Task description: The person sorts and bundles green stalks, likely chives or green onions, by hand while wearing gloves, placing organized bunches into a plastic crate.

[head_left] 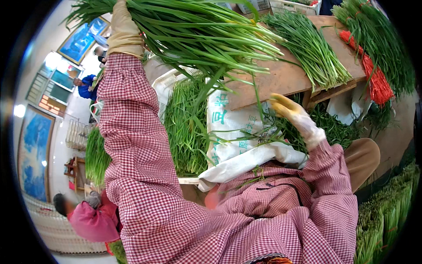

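Note:
My left hand (125, 31), in a cream glove, is raised at the top left and closed round a big bunch of garlic chives (189, 33). The pale stem ends of the bunch point right, and some loose leaves hang down from it. My right hand (295, 115), in a yellowed glove, is over my lap by the near edge of the wooden board (281, 83). Its fingers are stretched out, with nothing seen in them. Another pile of chives (310, 48) lies on the board. Below it, a white woven sack (233, 119) covers my lap, with stray leaves on it.
A white crate (160, 90) full of chives stands left of the sack. Red ties (376, 81) lie by tied bunches (369, 26) at the far right. More bunches (391, 215) stand at the lower right. A person in pink (93, 220) is at the lower left.

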`<state>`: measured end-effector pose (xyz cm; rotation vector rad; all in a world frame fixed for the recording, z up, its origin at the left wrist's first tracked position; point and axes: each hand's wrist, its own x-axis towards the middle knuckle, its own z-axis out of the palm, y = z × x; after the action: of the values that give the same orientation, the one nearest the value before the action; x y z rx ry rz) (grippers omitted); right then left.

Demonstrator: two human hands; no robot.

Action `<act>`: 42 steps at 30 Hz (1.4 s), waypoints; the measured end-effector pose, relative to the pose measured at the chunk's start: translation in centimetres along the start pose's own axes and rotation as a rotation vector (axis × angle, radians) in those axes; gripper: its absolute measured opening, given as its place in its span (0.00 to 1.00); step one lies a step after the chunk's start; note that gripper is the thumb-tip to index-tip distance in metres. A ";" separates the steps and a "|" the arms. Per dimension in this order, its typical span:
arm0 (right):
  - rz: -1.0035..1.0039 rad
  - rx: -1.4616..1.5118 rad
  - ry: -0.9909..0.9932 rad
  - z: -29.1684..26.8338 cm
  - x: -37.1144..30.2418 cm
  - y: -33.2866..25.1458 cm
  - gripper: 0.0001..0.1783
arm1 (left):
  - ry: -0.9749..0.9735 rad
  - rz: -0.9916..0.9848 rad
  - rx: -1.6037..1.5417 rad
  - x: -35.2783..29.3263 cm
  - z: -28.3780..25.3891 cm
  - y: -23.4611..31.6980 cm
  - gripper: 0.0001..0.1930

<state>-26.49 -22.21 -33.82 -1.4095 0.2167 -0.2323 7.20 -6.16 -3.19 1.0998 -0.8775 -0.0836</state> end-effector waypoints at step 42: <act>0.011 0.704 -0.009 0.0 -1.2 0.1 0.27 | 0.296 0.034 -0.041 -4.2 -0.1 -0.4 0.11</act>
<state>-27.58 -21.82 -33.89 -0.7104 0.1160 -0.2609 4.59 -4.28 -5.91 1.0277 -0.6252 0.0878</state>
